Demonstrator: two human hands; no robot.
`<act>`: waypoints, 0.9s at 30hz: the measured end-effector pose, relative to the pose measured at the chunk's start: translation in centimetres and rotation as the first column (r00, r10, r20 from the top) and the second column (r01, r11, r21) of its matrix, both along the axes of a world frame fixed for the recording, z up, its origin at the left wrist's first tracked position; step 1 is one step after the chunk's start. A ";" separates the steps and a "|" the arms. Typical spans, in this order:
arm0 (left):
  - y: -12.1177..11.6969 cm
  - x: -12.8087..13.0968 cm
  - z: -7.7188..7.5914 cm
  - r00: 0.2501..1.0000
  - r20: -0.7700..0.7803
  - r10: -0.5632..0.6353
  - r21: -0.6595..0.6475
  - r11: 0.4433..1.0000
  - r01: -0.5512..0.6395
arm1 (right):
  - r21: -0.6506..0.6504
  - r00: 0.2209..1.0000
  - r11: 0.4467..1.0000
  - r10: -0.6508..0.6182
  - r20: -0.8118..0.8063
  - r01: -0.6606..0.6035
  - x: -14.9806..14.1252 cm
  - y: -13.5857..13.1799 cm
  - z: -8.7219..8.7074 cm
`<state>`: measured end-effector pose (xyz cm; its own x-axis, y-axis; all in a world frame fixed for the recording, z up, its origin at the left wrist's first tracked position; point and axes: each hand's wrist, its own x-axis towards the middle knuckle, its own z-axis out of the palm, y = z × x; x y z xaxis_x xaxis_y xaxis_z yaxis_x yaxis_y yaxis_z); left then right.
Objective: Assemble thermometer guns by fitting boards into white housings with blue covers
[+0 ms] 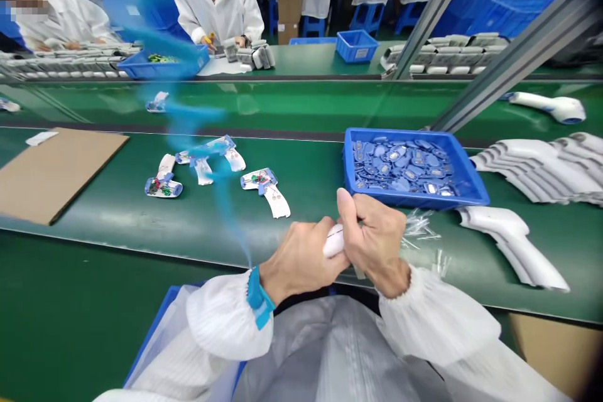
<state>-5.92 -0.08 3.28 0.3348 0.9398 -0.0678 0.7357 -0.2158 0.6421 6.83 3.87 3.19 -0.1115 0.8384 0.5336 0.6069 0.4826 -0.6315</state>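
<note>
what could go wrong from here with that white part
The white plastic part is pinched between the left hand and right hand, so it could slip past the near edge of the green belt. The right hand also sits close to the blue tray of small parts; a bump might spill it.

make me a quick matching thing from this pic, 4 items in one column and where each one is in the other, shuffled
Things
1. blue plastic tray
2. flattened cardboard sheet
3. stack of white pistol-shaped housings
4. small white part

Places
a. held between the left hand and right hand
b. at the right end of the green assembly belt
c. at the left end of the belt
d. just beyond the hands, filled with small blue parts

Pairs
1-d, 2-c, 3-b, 4-a
</note>
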 end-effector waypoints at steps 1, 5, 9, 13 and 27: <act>0.0 0.1 -0.2 0.997 0.064 -0.031 -0.010 0.999 0.031 | 0.019 0.999 1.000 0.011 0.030 -0.012 -0.1 -0.2 0.0; 0.3 0.7 -0.7 0.998 -0.024 -0.057 -0.031 0.998 0.056 | 0.061 0.993 0.996 0.064 0.099 -0.070 -0.8 -0.3 -0.3; 1.2 0.9 -0.3 0.988 -0.152 0.028 -0.004 1.000 -0.029 | 0.061 0.996 0.997 -0.045 -0.074 0.049 -0.6 0.6 -0.4; 1.9 0.7 0.5 1.000 0.026 -0.008 -0.030 1.000 0.009 | -0.072 0.993 0.994 -0.082 -0.079 0.077 0.4 1.0 0.1; 1.3 0.5 -1.2 0.966 0.239 0.093 -0.067 0.995 -0.080 | -0.030 0.995 0.998 -0.060 -0.076 0.058 1.3 1.1 -0.3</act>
